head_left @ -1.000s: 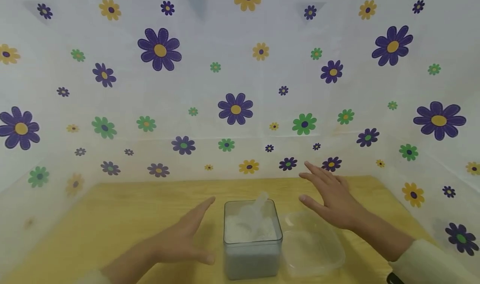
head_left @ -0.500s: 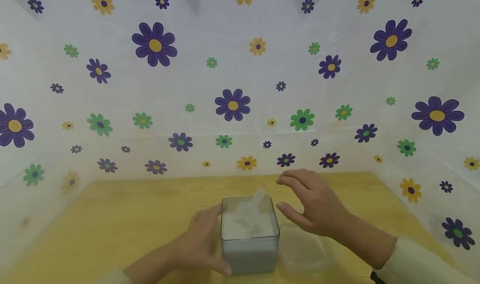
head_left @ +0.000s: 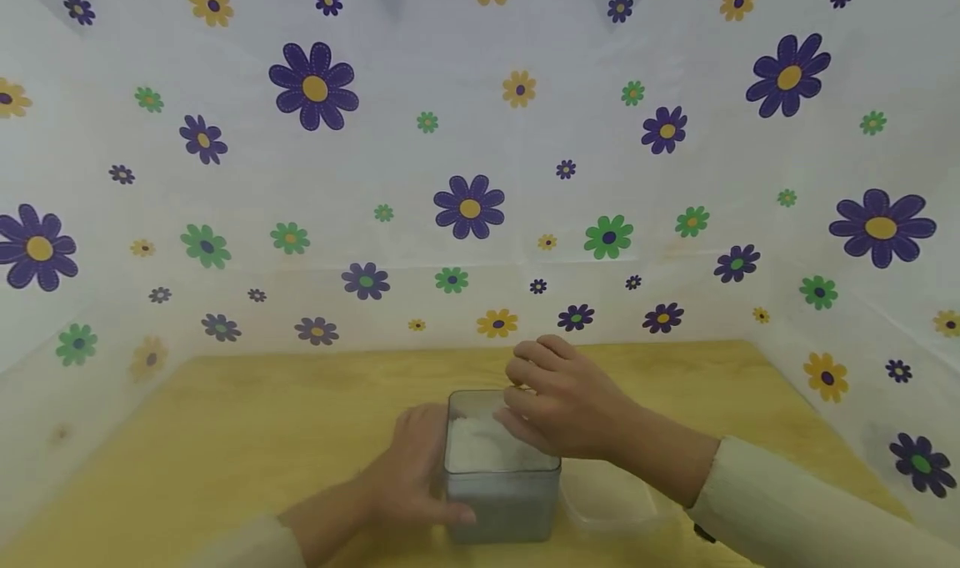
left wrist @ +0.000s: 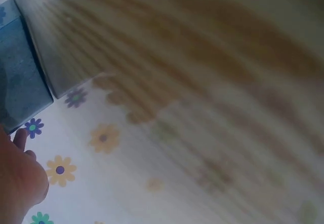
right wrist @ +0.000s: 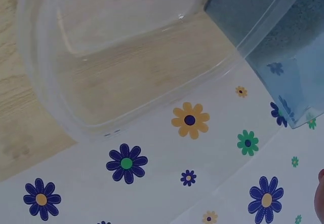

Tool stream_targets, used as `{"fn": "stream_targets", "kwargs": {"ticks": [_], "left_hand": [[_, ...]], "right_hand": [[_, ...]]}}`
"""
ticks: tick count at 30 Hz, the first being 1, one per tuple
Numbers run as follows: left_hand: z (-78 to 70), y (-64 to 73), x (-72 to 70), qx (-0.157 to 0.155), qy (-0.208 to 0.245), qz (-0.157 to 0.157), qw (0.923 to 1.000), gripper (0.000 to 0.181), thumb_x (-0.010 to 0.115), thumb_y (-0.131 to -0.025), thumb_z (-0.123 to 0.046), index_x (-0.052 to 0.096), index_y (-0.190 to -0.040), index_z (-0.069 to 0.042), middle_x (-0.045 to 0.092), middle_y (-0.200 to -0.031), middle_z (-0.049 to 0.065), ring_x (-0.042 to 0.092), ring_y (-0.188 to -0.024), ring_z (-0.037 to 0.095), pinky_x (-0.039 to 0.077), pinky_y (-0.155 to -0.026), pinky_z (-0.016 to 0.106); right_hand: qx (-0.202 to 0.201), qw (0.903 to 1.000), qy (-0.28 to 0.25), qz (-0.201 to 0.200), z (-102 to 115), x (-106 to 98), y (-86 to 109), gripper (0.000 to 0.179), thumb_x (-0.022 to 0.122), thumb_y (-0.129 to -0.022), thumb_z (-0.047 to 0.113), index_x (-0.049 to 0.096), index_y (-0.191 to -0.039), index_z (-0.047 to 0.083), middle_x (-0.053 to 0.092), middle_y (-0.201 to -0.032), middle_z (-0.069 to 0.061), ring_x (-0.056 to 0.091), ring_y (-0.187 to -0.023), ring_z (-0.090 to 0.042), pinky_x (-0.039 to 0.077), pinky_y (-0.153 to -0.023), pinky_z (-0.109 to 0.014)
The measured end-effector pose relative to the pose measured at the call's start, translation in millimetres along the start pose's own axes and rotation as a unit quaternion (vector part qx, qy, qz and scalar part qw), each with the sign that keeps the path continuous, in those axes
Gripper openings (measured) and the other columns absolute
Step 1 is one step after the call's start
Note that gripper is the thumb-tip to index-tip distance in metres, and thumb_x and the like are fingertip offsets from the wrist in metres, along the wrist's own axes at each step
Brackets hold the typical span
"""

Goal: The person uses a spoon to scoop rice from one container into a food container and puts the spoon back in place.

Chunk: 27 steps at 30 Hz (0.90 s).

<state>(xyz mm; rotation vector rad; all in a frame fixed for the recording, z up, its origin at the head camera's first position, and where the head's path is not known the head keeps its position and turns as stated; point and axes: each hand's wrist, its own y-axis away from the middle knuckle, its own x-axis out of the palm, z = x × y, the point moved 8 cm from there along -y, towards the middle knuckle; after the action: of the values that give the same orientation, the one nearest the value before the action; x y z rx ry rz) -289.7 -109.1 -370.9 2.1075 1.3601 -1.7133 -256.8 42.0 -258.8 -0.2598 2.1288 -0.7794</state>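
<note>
Place: small sheeted-off table nook, looks like improvised booth. White sheet (head_left: 390, 168) with purple, yellow, green daisies covers back and both sides, creased, meeting rear edge of wood-grain tabletop (head_left: 300, 409). Square see-through container (head_left: 504, 505) of white granular stuff and clear plastic tub (head_left: 609, 500) on it read as kitchen or household goods. Sheet screens off room; home, office or lab behind it, can't tell.

Tub (head_left: 501, 508), clear container (head_left: 607, 501) — both stand on the table (head_left: 300, 418).
</note>
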Motion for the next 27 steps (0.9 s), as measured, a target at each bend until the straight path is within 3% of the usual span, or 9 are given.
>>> {"fn": "stream_targets", "kwargs": {"ticks": [4, 8, 11, 13, 16, 18, 21, 27], "left_hand": [[3.2, 0.5, 5.7, -0.004, -0.014, 0.004, 0.9999, 0.104, 0.053, -0.072, -0.089, 0.037, -0.14, -0.012, 0.048, -0.129, 0.002, 0.039, -0.122, 0.021, 0.027, -0.102, 0.054], [4.0, 0.7, 5.4, -0.005, -0.034, -0.006, 0.9994, 0.106, 0.051, -0.073, -0.09, 0.039, -0.14, -0.008, 0.05, -0.128, 0.004, 0.04, -0.121, 0.022, 0.03, -0.101, 0.055], [3.3, 0.9, 4.8, -0.01, -0.039, -0.007, 0.9992, 0.106, 0.05, -0.073, -0.09, 0.039, -0.138, -0.007, 0.05, -0.126, 0.005, 0.041, -0.12, 0.023, 0.03, -0.101, 0.055], [3.3, 0.9, 4.7, -0.016, -0.035, -0.004, 0.9993, 0.106, 0.051, -0.072, -0.09, 0.04, -0.137, -0.007, 0.05, -0.125, 0.005, 0.04, -0.12, 0.023, 0.03, -0.102, 0.056], [3.3, 1.1, 4.5, -0.023, -0.028, 0.0, 0.9993, 0.104, 0.054, -0.072, -0.089, 0.041, -0.136, -0.008, 0.05, -0.124, 0.004, 0.04, -0.119, 0.022, 0.03, -0.103, 0.056], [3.0, 1.0, 4.1, -0.024, -0.032, 0.0, 0.9992, 0.104, 0.053, -0.071, -0.09, 0.041, -0.136, -0.009, 0.05, -0.123, 0.003, 0.04, -0.119, 0.022, 0.03, -0.103, 0.055], [0.6, 0.0, 2.7, -0.009, -0.052, -0.006, 0.9986, 0.103, 0.049, -0.072, -0.091, 0.042, -0.133, -0.009, 0.05, -0.119, 0.002, 0.041, -0.116, 0.021, 0.03, -0.102, 0.052], [1.1, -2.9, 3.0, -0.003, -0.074, -0.011, 0.9972, 0.102, 0.047, -0.072, -0.092, 0.043, -0.132, -0.009, 0.05, -0.117, 0.001, 0.043, -0.115, 0.019, 0.029, -0.102, 0.051]], "right_hand": [[0.0, 0.9982, 0.047, 0.038, 0, 10, -5.2, 0.03, 0.066, -0.089, 0.028, 0.061, -0.061, 0.018, 0.051, -0.063, 0.005, 0.045, -0.068, -0.016, 0.044, -0.071, -0.031], [0.05, 0.9852, 0.094, 0.135, -7, 21, -7.3, 0.043, 0.058, -0.095, 0.039, 0.059, -0.057, 0.018, 0.047, -0.058, 0.004, 0.04, -0.061, -0.016, 0.039, -0.063, -0.032], [0.111, 0.9612, 0.111, 0.227, -13, 27, -3.4, 0.049, 0.053, -0.096, 0.049, 0.061, -0.061, 0.016, 0.052, -0.06, 0.002, 0.046, -0.063, -0.018, 0.043, -0.066, -0.034], [0.152, 0.9401, 0.109, 0.285, -16, 28, 1.5, 0.054, 0.052, -0.097, 0.053, 0.059, -0.059, 0.016, 0.051, -0.057, 0.002, 0.045, -0.059, -0.017, 0.042, -0.06, -0.033], [0.19, 0.9126, 0.095, 0.349, -16, 30, 8.5, 0.056, 0.051, -0.1, 0.049, 0.052, -0.053, 0.017, 0.039, -0.05, 0.004, 0.035, -0.048, -0.014, 0.031, -0.048, -0.029], [0.189, 0.9032, 0.08, 0.377, -13, 32, 9.9, 0.051, 0.053, -0.101, 0.039, 0.051, -0.054, 0.017, 0.032, -0.049, 0.004, 0.029, -0.044, -0.013, 0.023, -0.043, -0.027], [0.178, 0.9089, 0.055, 0.373, -9, 33, 5.2, 0.043, 0.055, -0.099, 0.027, 0.051, -0.056, 0.018, 0.03, -0.049, 0.005, 0.028, -0.044, -0.012, 0.021, -0.042, -0.025], [0.127, 0.9405, 0.053, 0.311, -9, 36, -7.8, 0.037, 0.054, -0.094, 0.027, 0.051, -0.058, 0.019, 0.037, -0.054, 0.006, 0.035, -0.057, -0.014, 0.028, -0.051, -0.027]]}}
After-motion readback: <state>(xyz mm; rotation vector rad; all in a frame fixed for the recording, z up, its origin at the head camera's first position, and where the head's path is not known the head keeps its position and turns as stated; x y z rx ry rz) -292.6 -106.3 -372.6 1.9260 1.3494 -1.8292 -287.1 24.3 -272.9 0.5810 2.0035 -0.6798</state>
